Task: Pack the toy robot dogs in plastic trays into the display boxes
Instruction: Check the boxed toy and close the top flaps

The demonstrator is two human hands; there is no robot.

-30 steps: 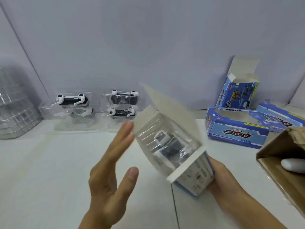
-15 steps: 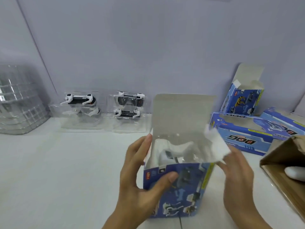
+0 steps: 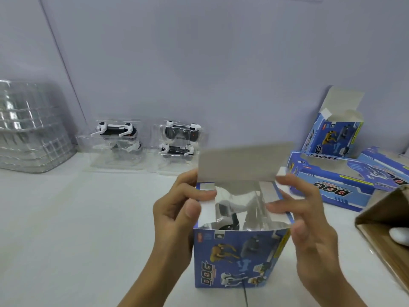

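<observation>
A blue display box (image 3: 239, 258) stands upright on the white table, its top open and its grey lid flap (image 3: 243, 162) raised at the back. Inside shows a clear plastic tray with a white and black toy robot dog (image 3: 232, 209). My left hand (image 3: 177, 218) pinches the box's left side flap, thumb and fingers on it. My right hand (image 3: 307, 222) pinches the right side flap between thumb and fingers. Two more trayed robot dogs (image 3: 117, 138) (image 3: 179, 140) stand against the back wall.
A stack of clear plastic trays (image 3: 28, 127) sits at the far left. Open blue display boxes (image 3: 334, 134) (image 3: 336, 180) stand and lie at the back right. A brown cardboard carton (image 3: 389, 235) with a white object inside lies at the right edge.
The box went from tilted in my right hand to upright on the table. Both hands moved up to the side flaps at the open top.
</observation>
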